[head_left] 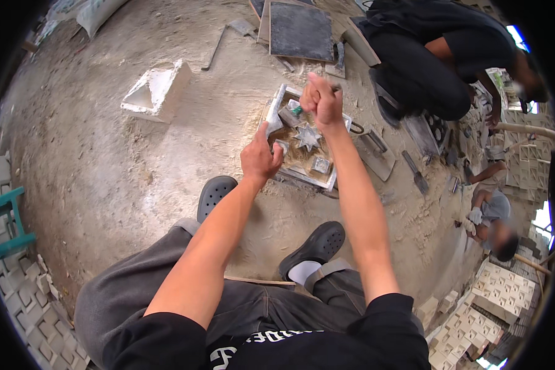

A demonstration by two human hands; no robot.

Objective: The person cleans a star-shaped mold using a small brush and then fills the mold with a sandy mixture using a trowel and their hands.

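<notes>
A shallow box frame (330,180) with pale, dusty walls lies on the ground before me. Inside it are a grey star-shaped piece (308,138), a small square block (320,164) and a grey block (288,117). A bit of green (296,111) shows beside that block. My left hand (261,156) is at the frame's left wall, index finger stretched along it, thumb on the inner side, other fingers curled. Above the frame's far right part, my right hand (322,103) is closed in a fist; a small dark bit shows at its top, its kind hidden.
A white hollowed block (156,90) stands at the far left. Beyond the frame lie a dark square board (301,31) and a bent metal rod (214,49). Rightward are a trowel (376,148) and a flat brush-like tool (416,172). One person (431,55) crouches close; another (493,216) is farther right.
</notes>
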